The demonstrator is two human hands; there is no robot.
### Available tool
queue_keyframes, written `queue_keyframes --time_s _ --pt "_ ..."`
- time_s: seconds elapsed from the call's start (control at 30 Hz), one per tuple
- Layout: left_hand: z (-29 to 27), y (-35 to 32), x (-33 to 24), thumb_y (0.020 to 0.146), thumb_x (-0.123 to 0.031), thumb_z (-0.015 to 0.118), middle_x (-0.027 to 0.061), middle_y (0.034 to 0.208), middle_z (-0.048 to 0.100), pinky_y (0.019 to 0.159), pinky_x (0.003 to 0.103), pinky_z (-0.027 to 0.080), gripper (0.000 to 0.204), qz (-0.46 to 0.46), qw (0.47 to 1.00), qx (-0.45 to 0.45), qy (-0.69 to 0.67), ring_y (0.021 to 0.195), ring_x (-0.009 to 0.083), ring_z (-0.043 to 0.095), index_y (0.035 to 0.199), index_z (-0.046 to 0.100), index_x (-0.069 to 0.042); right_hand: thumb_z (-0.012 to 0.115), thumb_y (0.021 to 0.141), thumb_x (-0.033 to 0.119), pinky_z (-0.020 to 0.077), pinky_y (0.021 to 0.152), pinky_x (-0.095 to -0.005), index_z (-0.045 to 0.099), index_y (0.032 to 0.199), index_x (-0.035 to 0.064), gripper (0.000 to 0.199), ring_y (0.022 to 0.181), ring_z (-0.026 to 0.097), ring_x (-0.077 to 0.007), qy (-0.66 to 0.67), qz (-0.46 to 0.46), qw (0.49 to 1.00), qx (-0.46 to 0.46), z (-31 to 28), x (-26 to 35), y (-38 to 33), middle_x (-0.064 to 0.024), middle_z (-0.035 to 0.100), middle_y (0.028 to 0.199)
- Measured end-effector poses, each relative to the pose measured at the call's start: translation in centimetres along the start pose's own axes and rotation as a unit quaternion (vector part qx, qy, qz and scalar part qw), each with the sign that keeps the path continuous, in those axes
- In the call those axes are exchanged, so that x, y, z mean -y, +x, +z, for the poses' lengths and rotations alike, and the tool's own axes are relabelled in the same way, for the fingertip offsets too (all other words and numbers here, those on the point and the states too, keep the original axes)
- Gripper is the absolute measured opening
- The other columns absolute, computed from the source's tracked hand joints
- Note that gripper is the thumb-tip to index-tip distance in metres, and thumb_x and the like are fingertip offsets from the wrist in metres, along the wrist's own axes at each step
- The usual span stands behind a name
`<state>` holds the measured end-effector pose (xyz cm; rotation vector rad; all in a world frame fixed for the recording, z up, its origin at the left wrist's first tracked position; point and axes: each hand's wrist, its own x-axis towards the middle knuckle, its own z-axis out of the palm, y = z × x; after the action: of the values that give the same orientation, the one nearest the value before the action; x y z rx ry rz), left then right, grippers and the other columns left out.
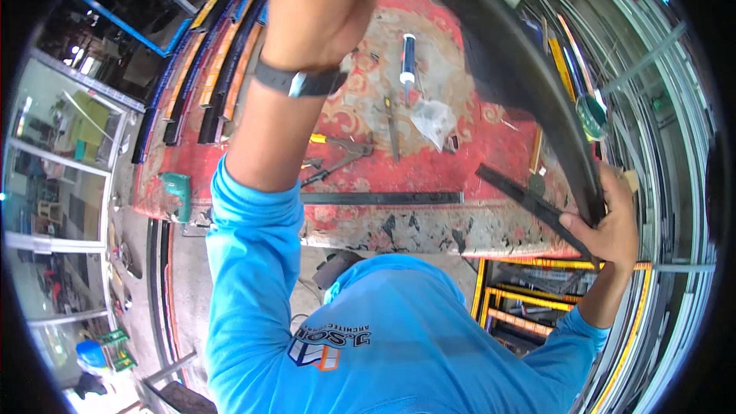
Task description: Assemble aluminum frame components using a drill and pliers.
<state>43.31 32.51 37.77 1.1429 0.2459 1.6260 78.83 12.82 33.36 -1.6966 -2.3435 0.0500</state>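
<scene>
My left hand (326,11), wearing a black wristband, is raised at the top, close to the camera. Its fingers are partly cut off where they meet the upper end of a long black bar (540,80), which looks curved and has a blurred dark area along its inner side. At the lower right end, my right hand (613,222) is closed around the same bar, thumb toward the table. A black strip (529,201) slants just left of that hand; whether it joins the bar cannot be told. Another black bar (383,198) lies along the near side of the worn red-patterned table (491,226).
On the table are a sealant cartridge (408,61), a clear plastic bag (435,119), a slim pointed tool (392,126), yellow-handled cutters (349,151) and a green power drill (176,195). Wrapped profiles (203,69) lean at far left. Long metal profiles (667,153) line the right.
</scene>
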Motion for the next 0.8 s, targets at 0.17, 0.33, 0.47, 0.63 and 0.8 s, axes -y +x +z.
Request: queue_keyframes --time_s 0.17,0.33,0.47,0.63,0.8 --pt "4.1 1.8 -3.6 0.100 -0.068 0.050 0.0281 0.136 0.057 0.095 0.044 0.055 0.079 0.035 0.946 0.221 0.235 0.122 0.0387 0.060 0.131 0.053 0.005 0.081 0.081 0.008 0.0511 0.084 -0.0302 0.054 0.137 -0.0005 0.063 0.093 0.063 -0.0141 0.258 0.092 0.953 -0.133 2.2 2.0 2.9 -0.0061 0.065 0.104" --pt "7.1 2.2 -0.6 0.095 -0.052 0.071 0.0166 0.106 0.064 0.075 0.033 0.053 0.066 0.051 0.913 0.305 0.265 0.098 0.0228 0.063 0.121 0.055 0.006 0.088 0.082 0.029 0.0537 0.084 -0.0386 0.050 0.132 -0.0007 0.070 0.093 0.064 -0.0223 0.227 0.084 0.931 -0.275 7.8 7.2 8.5 -0.0130 0.066 0.107" --pt "4.9 3.0 -0.4 0.097 -0.026 0.071 0.0087 0.090 0.071 0.077 0.028 0.055 0.040 0.058 0.846 0.230 0.477 0.085 0.0168 0.070 0.123 0.060 0.003 0.086 0.080 0.041 0.0424 0.109 -0.0470 0.039 0.146 -0.0035 0.092 0.128 0.052 -0.0367 0.292 -0.173 0.929 -0.150 11.6 10.3 11.8 -0.0254 0.052 0.135" --pt "-2.0 3.3 -6.6 0.081 -0.019 0.084 0.0020 0.082 0.066 0.065 0.025 0.049 0.041 0.045 0.816 0.175 0.549 0.074 0.0083 0.061 0.111 0.066 0.004 0.092 0.075 0.037 0.0405 0.111 -0.0466 0.035 0.151 -0.0015 0.102 0.128 0.051 -0.0334 0.168 -0.099 0.903 -0.382 7.4 6.3 13.5 -0.0235 0.048 0.142" --pt "-3.7 0.2 -10.1 0.079 -0.010 0.084 0.0022 0.095 0.065 0.083 0.026 0.048 0.039 -0.006 0.755 0.237 0.611 0.088 0.0082 0.056 0.111 0.068 0.005 0.097 0.065 0.049 0.0205 0.124 -0.0474 0.013 0.151 -0.0166 0.137 0.147 0.027 -0.0419 0.011 0.103 0.803 -0.586 5.9 -5.9 14.5 -0.0339 0.027 0.154"
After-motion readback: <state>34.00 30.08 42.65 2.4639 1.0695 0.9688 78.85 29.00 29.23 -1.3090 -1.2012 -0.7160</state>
